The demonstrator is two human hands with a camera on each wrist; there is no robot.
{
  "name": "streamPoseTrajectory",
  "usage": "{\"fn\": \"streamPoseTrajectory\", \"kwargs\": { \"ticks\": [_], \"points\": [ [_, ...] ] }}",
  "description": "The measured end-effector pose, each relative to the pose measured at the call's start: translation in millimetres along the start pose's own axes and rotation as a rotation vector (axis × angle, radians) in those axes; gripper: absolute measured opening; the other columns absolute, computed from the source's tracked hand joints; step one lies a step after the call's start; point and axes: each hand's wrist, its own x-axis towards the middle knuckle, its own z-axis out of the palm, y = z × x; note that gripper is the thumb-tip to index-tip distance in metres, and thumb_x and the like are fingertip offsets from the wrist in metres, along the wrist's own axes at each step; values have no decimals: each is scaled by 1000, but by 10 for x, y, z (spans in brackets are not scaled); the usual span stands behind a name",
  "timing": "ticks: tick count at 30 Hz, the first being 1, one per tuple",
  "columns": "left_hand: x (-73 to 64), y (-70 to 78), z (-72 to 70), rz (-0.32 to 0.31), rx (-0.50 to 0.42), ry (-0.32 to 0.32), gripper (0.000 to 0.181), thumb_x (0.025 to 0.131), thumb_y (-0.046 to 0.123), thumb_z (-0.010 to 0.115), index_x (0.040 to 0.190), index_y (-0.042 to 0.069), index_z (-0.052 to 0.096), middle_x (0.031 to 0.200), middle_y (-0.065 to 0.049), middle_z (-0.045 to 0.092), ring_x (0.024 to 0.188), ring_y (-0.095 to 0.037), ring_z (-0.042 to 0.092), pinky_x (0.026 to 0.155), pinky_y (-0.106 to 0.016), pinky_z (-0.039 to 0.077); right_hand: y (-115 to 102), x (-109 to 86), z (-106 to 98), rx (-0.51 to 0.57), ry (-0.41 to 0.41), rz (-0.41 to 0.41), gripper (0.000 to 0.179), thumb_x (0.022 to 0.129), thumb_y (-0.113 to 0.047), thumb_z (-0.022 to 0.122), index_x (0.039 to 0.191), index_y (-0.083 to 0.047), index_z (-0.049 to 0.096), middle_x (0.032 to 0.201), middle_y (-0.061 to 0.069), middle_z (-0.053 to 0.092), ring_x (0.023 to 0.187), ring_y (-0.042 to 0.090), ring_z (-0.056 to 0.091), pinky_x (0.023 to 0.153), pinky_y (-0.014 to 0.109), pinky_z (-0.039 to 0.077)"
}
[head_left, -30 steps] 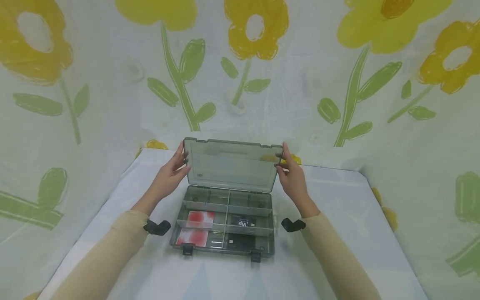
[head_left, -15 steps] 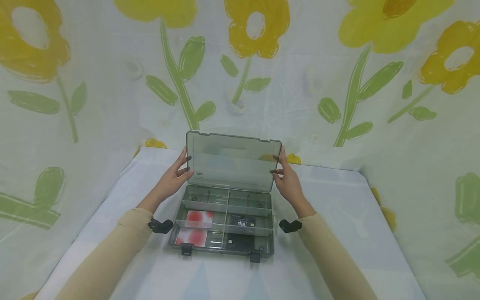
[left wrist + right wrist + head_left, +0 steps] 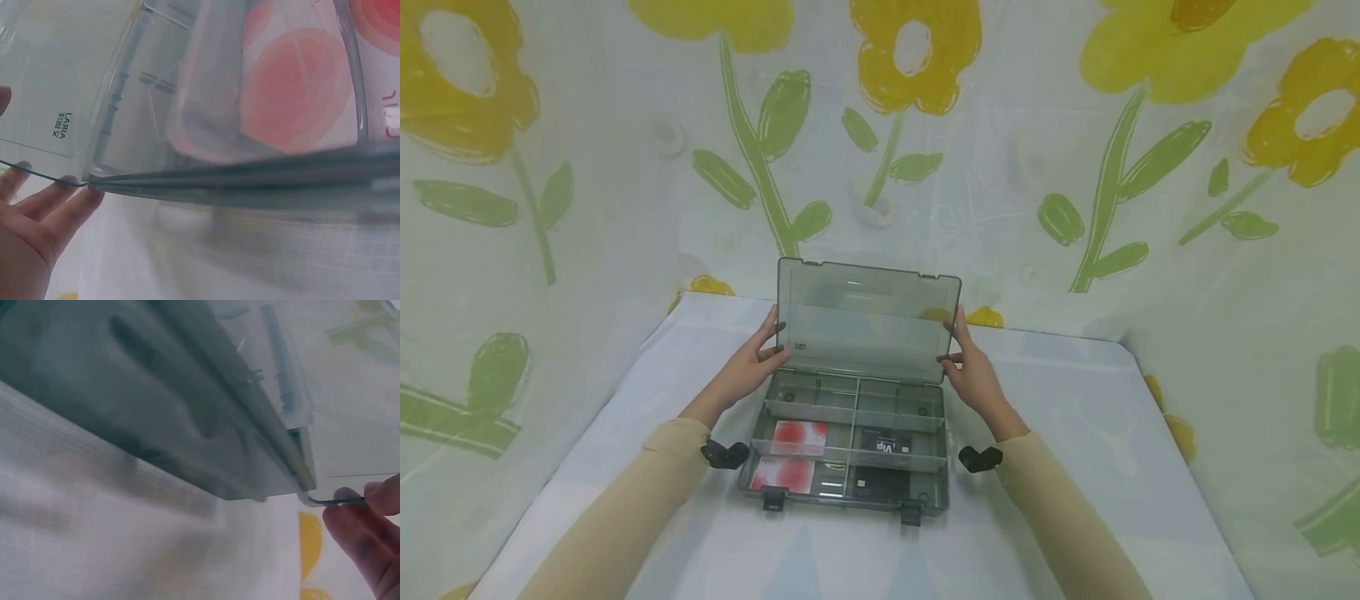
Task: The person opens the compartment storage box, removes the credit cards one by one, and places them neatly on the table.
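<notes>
Left hand [image 3: 741, 375] and right hand [image 3: 977, 377] are pinching opposite side edges of the lid [image 3: 865, 337]. It's looking light, stiff, perhaps slick; those edges are likely offering safest purchase.

Right-hand grip [image 3: 369, 534] at right side of view, partly cut off: thumb and fingers pinch the thin edge of the clear lid [image 3: 353, 444], near where it meets the box [image 3: 137, 419]. Box side wall translucent grey-green, runs diagonally from upper left, blurred. Dark elongated shape [image 3: 165, 378] on it, nature unclear. Below: white worktop [image 3: 94, 506], faint grid, soft shadows. Yellow patch [image 3: 309, 547] below the box corner.
</notes>
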Motion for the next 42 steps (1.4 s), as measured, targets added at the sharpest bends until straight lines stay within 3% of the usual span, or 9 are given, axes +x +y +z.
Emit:
{"fn": "streamPoseTrajectory", "kwargs": {
  "ticks": [9, 21, 29, 34, 42],
  "points": [
    [31, -71, 35, -31, 102, -2, 84, 106, 25, 57, 165, 21, -4, 168, -22, 14, 141, -50, 38, 111, -66, 35, 73, -27, 51, 29, -56, 57, 102, 98, 2, 59, 163, -37, -9, 162, 7, 37, 107, 32, 71, 82, 43, 61],
    [50, -165, 5, -65, 91, -43, 81, 105, 26, 58, 164, 12, 4, 169, -18, 12, 145, -48, 34, 114, -65, 31, 144, -48, 85, 49, -144, 44, 99, 98, 2, 61, 165, -28, -6, 164, 12, 31, 109, 35, 69, 83, 46, 60],
    [14, -145, 5, -143, 59, -74, 82, 104, 34, 58, 165, 14, 7, 170, -15, 12, 148, -44, 31, 115, -67, 28, 114, -63, 83, 73, -205, 99, 92, 98, 1, 60, 165, -23, 2, 165, 14, 28, 109, 33, 69, 85, 45, 60],
    [1, -158, -2, -138, 58, -95, 82, 104, 31, 60, 164, 9, 8, 169, -17, 12, 147, -45, 31, 116, -66, 27, 128, -56, 83, 74, -230, 135, 88, 99, -2, 61, 165, -21, 6, 166, 14, 26, 111, 33, 69, 89, 46, 59],
    [7, -223, -20, -182, 34, -136, 85, 102, 33, 61, 164, 10, 9, 169, -19, 12, 148, -45, 29, 118, -66, 23, 160, -49, 67, 62, -277, 161, 84, 99, -7, 63, 165, -17, 12, 165, 14, 28, 115, 35, 67, 85, 45, 59]
  ]
}}
